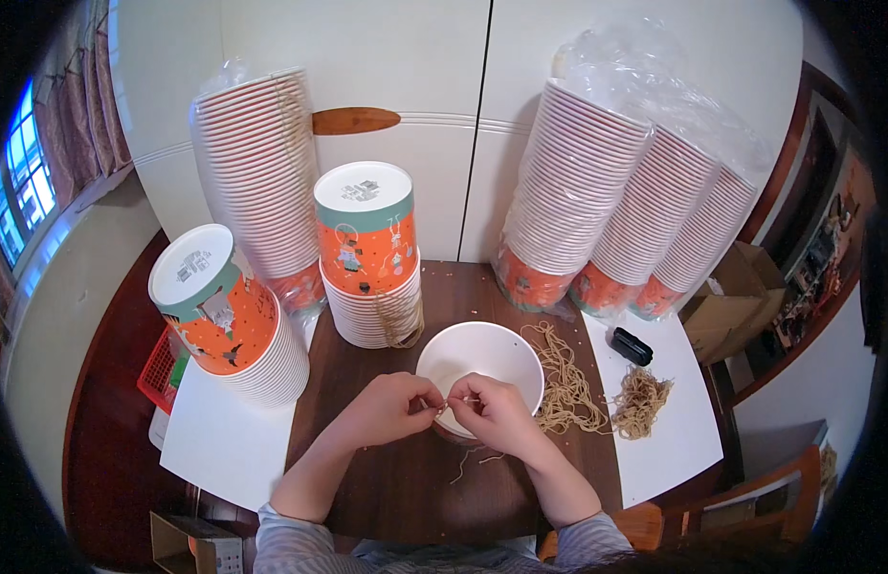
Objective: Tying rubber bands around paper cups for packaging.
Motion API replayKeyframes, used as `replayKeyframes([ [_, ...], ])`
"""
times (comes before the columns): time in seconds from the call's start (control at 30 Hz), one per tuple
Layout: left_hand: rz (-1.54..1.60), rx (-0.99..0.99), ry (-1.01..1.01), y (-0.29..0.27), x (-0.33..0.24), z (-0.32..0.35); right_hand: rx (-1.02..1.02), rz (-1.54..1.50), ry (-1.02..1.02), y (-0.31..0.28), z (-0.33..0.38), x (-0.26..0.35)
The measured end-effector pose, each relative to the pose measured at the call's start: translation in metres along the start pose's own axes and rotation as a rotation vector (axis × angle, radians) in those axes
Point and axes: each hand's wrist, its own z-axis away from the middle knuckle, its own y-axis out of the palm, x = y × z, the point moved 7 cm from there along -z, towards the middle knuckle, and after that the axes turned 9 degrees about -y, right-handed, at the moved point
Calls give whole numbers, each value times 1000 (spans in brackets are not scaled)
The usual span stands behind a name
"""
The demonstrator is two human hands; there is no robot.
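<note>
A white-lined paper bucket (497, 349) stands upright on the dark brown table in front of me. My left hand (401, 407) and my right hand (494, 409) meet at its near rim. The thumb and forefinger of each are pinched together on a thin beige string. Loose string ends (463, 466) hang below the hands, on the near side of the bucket. The fingers hide exactly how the string meets the rim. Right of the bucket lies a tangled heap of beige string (564, 387), and a second string bundle (640, 402) sits farther right.
Upside-down orange-and-green bucket stacks stand at left (229, 316) and centre (369, 253), the centre one with string draped over it. Tall plastic-wrapped stacks rise behind at left (255, 172) and right (578, 182). A small black device (631, 346) lies near the bundle. White cabinet doors (415, 57) close off the back.
</note>
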Motion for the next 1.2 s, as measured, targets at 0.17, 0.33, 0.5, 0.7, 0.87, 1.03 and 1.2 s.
replayKeyframes([
  [0.17,167,5,-78,2,-2,-4,1,-3,28,-1,1,-1],
  [0.33,110,-107,-58,-1,-8,-5,-41,-15,15,-4,1,-3],
  [0.5,-73,-200,83,-4,-14,-8,-27,-16,33,-4,1,-9],
  [0.7,-408,-373,484,-6,-35,4,-21,-88,65,-3,1,-13],
  [0.87,-447,-369,589,0,-39,8,-41,-126,66,-2,1,-16],
  [1.03,-447,-376,601,0,-40,7,-24,-122,82,-3,0,-16],
  [1.2,-425,-404,615,0,-39,6,-20,-102,77,-5,0,-16],
])
